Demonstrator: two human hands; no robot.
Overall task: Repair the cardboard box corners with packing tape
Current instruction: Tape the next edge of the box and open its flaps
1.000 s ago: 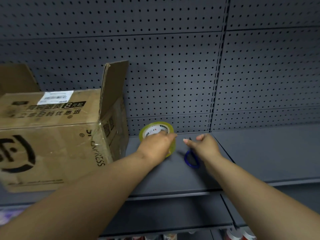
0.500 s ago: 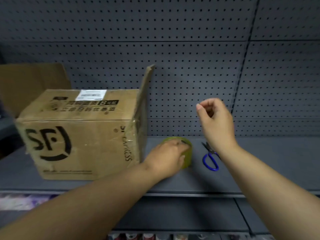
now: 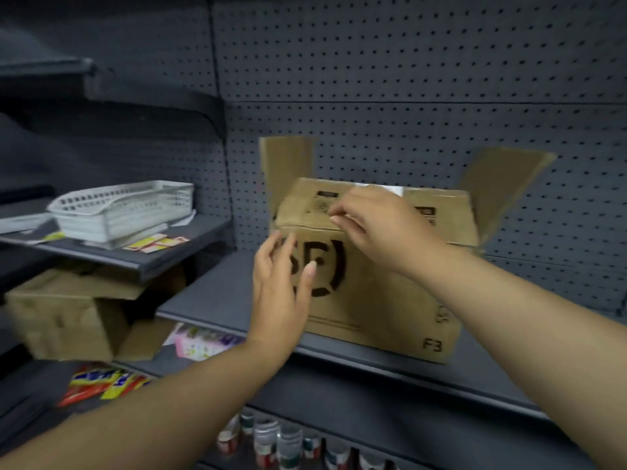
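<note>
1. Where the view lies closest, below the cardboard box, blurred cans stand in a row on a lower level.
2. Below and left of the box lie red and yellow packets and a pink package.
3. Against the box's front face, by its left corner, the left hand lies flat with straight, spread fingers over the black printed logo, gripping nothing.
4. At the box's top front edge, near that same corner, the right hand has its fingers curled and its tips drawn together in a pinch. Whether anything is held between them cannot be told.
5. The box itself stands on a dark grey shelf, front face toward the camera, with a left flap and a right flap standing up and a white label on top.
6. Left of the box, a second brown carton sits lower down, and a white plastic basket rests on a neighbouring shelf above it.
7. Behind the box rises a grey pegboard wall.
</note>
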